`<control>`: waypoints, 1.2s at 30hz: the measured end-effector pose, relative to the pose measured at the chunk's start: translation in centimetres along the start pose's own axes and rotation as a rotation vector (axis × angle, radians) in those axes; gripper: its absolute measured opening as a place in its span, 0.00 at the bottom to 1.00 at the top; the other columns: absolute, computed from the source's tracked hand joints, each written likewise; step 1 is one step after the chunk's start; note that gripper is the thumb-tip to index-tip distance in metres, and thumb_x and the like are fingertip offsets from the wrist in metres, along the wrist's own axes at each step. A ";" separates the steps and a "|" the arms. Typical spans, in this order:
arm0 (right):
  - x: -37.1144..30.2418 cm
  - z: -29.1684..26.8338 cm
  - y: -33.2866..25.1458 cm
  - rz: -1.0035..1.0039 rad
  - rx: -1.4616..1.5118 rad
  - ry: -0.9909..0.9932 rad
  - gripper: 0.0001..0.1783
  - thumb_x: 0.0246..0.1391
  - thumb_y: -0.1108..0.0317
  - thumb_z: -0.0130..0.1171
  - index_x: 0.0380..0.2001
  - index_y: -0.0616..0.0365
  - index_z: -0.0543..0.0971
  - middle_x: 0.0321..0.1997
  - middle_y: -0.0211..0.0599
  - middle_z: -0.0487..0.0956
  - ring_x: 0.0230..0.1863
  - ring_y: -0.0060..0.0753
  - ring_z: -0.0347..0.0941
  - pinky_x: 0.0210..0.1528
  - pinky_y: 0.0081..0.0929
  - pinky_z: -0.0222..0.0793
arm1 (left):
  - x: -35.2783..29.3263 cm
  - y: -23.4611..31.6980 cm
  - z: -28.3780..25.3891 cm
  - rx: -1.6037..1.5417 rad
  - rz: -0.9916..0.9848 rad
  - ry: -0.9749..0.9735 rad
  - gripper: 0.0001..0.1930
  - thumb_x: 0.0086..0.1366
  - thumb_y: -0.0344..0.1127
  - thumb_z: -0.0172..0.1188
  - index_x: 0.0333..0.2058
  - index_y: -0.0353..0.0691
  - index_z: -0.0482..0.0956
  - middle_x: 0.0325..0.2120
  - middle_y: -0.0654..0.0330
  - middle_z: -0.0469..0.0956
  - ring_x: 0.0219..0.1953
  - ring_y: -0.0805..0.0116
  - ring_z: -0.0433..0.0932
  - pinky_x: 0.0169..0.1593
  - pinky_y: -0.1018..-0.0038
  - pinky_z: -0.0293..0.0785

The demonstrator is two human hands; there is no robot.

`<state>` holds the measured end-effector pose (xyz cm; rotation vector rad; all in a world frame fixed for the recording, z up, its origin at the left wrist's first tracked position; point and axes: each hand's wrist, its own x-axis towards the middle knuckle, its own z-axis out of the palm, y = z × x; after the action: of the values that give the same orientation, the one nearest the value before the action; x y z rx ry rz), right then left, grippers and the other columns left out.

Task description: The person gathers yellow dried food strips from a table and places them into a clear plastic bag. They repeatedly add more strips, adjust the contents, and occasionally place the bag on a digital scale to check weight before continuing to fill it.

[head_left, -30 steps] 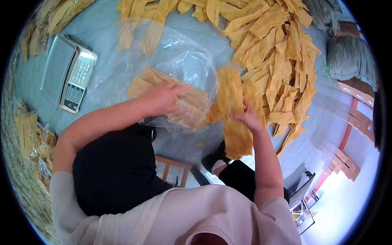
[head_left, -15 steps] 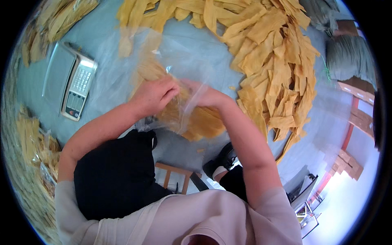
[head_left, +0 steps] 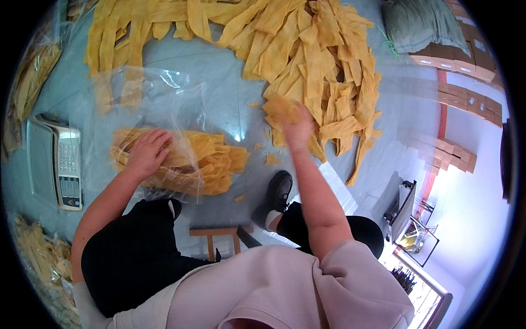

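Flat yellow dried strips (head_left: 216, 159) lie bundled partly inside a clear plastic bag (head_left: 183, 88) on the floor, their ends sticking out of its right side. My left hand (head_left: 148, 156) rests on top of the bundle, fingers stretched out over the plastic. Farther right, my right hand (head_left: 298, 129) is at the near left edge of a big heap of the same strips (head_left: 323, 71). It appears to grip a small yellow piece (head_left: 281, 109), blurred along with the hand.
A scale (head_left: 68, 164) with a keypad stands at the left. More bagged strips (head_left: 46, 252) lie at the lower left. My shoe (head_left: 279, 189) and a low wooden stool (head_left: 211, 233) are close by. Cardboard boxes (head_left: 466, 101) and a grey sack (head_left: 422, 24) sit at the right.
My right hand has left the bag and reached right to the heap. My left hand has let go of the gathered plastic and now lies on the bundle. The view has shifted right.
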<state>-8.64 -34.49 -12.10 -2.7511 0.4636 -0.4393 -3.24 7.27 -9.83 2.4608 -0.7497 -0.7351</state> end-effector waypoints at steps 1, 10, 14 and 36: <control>-0.7 -0.4 6.2 0.278 0.021 0.051 0.24 0.41 0.58 0.66 0.42 0.60 0.77 0.42 0.44 0.79 0.43 0.41 0.76 0.44 0.31 0.70 | 0.5 0.1 0.1 -0.012 0.016 -0.011 0.20 0.60 0.37 0.54 0.52 0.41 0.70 0.54 0.54 0.67 0.59 0.54 0.62 0.62 0.61 0.56; 9.3 6.7 8.7 1.155 0.760 -0.270 0.27 0.42 0.54 0.69 0.40 0.63 0.77 0.39 0.38 0.78 0.40 0.34 0.73 0.41 0.31 0.69 | 1.3 -0.5 0.0 -0.052 0.020 0.021 0.19 0.58 0.36 0.56 0.49 0.41 0.72 0.51 0.54 0.71 0.56 0.53 0.66 0.59 0.62 0.61; 11.0 7.1 2.7 1.246 1.089 -0.423 0.23 0.40 0.67 0.70 0.40 0.65 0.76 0.40 0.37 0.78 0.38 0.32 0.75 0.39 0.26 0.70 | 0.6 -0.9 -0.1 -0.080 0.035 0.069 0.19 0.58 0.36 0.56 0.49 0.42 0.72 0.50 0.53 0.71 0.55 0.53 0.67 0.58 0.63 0.62; -1.1 -4.7 -14.0 0.856 1.537 -0.727 0.25 0.48 0.76 0.60 0.51 0.59 0.68 0.47 0.35 0.75 0.46 0.32 0.74 0.48 0.30 0.71 | 2.8 4.5 -3.8 -0.979 -0.225 -0.180 0.35 0.61 0.41 0.61 0.63 0.46 0.55 0.55 0.56 0.63 0.51 0.66 0.67 0.53 0.71 0.66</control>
<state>-7.62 -22.75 -3.15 -0.9384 0.6285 0.3423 -0.53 3.23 -5.45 1.5952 -0.0850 -1.0877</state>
